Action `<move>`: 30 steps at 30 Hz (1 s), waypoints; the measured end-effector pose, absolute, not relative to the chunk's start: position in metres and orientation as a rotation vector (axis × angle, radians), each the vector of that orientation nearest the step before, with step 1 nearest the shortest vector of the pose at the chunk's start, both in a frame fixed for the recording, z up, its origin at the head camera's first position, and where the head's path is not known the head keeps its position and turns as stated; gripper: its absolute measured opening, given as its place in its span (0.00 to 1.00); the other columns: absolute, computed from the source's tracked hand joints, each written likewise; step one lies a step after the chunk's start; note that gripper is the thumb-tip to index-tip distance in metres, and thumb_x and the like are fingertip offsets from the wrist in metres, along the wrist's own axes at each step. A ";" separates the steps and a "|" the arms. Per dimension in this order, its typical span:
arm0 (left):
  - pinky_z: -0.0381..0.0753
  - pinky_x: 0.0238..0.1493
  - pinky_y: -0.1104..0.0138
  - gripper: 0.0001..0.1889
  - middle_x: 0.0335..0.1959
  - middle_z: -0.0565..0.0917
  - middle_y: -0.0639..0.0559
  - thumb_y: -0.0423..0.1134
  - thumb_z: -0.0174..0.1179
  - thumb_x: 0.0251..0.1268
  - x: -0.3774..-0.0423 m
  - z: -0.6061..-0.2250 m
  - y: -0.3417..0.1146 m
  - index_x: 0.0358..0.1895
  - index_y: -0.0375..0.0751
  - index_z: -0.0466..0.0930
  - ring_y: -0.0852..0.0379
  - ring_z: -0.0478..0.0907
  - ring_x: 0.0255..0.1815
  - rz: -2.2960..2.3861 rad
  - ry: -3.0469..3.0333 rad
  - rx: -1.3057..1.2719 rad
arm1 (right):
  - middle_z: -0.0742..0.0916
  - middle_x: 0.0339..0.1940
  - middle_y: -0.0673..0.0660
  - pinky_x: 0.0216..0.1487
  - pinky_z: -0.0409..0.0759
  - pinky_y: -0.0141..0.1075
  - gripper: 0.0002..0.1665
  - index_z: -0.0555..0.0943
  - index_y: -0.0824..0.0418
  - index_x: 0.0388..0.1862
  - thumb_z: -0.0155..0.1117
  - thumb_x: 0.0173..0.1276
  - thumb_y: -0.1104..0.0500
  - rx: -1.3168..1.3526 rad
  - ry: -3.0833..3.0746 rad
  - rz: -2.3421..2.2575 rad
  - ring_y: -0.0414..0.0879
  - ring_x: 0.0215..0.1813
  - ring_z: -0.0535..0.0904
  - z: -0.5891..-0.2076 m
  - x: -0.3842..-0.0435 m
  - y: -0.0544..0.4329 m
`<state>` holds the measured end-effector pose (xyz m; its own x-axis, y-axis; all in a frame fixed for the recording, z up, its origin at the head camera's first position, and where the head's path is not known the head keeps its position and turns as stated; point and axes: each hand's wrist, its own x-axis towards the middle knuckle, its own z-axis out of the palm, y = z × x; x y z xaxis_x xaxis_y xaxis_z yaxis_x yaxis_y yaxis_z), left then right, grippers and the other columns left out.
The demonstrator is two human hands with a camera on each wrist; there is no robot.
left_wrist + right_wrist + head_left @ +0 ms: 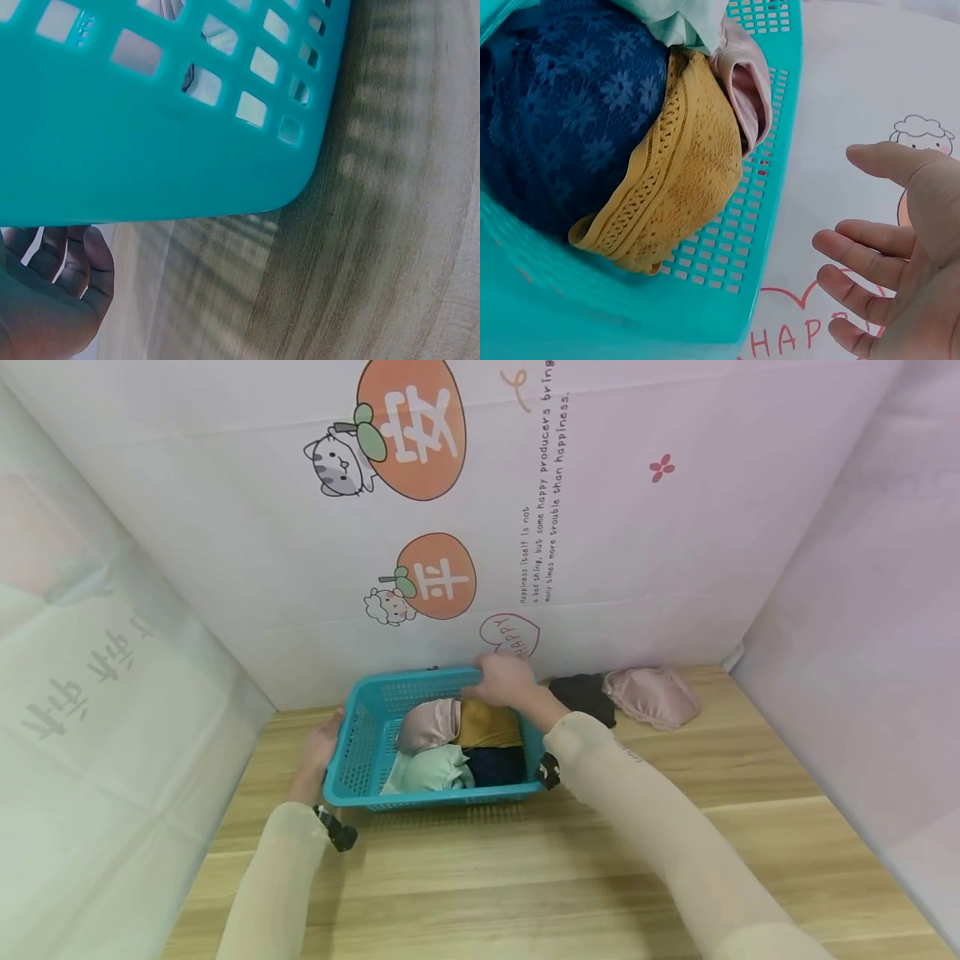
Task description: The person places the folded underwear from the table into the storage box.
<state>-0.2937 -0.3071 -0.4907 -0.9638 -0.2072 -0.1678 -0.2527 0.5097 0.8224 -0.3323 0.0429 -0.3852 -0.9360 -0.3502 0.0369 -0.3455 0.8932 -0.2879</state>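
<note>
A turquoise plastic basket [435, 797] with slotted walls stands against the back wall. Inside lie a folded pink garment [429, 725], a mint-green one [435, 770], a mustard one with openwork trim [679, 172] and a navy lace one [577, 105]. My left hand [321, 747] is beside the basket's left wall; in the left wrist view its loosely bent fingertips [97, 247] meet the basket's edge. My right hand [506, 679] reaches over the back right corner. The right wrist view shows it with spread fingers [862, 255], beyond the rim and holding nothing.
Right of the basket, a black folded garment [585, 697] and a pink lace-trimmed one [652, 696] lie on the wooden tabletop [480, 885] by the back wall. White printed cloth [615, 543] covers the back and both sides.
</note>
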 end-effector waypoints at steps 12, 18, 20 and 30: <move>0.74 0.62 0.52 0.49 0.66 0.75 0.35 0.79 0.31 0.66 -0.293 -0.489 -0.306 0.75 0.43 0.65 0.40 0.74 0.64 1.514 2.654 -0.457 | 0.88 0.52 0.55 0.58 0.78 0.50 0.34 0.80 0.58 0.61 0.66 0.65 0.37 -0.566 3.081 -0.468 0.51 0.53 0.83 -0.379 -0.332 0.060; 0.77 0.52 0.61 0.50 0.63 0.77 0.36 0.81 0.31 0.64 -0.292 -0.488 -0.306 0.74 0.44 0.66 0.43 0.77 0.59 1.516 2.643 -0.479 | 0.88 0.55 0.56 0.62 0.75 0.54 0.33 0.81 0.58 0.60 0.66 0.65 0.38 -0.563 3.086 -0.485 0.54 0.57 0.82 -0.378 -0.333 0.069; 0.76 0.51 0.62 0.50 0.64 0.77 0.36 0.81 0.31 0.64 -0.292 -0.487 -0.306 0.74 0.44 0.66 0.43 0.76 0.60 1.507 2.648 -0.468 | 0.87 0.57 0.56 0.64 0.73 0.56 0.34 0.80 0.58 0.61 0.66 0.65 0.38 -0.561 3.092 -0.486 0.55 0.60 0.81 -0.379 -0.335 0.071; 0.75 0.50 0.62 0.45 0.61 0.77 0.35 0.75 0.30 0.71 -0.289 -0.485 -0.306 0.73 0.42 0.67 0.45 0.76 0.57 1.495 2.668 -0.414 | 0.86 0.59 0.58 0.64 0.72 0.59 0.34 0.80 0.60 0.62 0.67 0.66 0.39 -0.529 3.084 -0.546 0.57 0.61 0.80 -0.381 -0.336 0.085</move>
<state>-0.2894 -0.3056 -0.4849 -0.9626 -0.2051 -0.1773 -0.2582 0.4951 0.8296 -0.3359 0.0850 -0.3806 -0.9440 -0.3173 0.0910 -0.3293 0.8855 -0.3278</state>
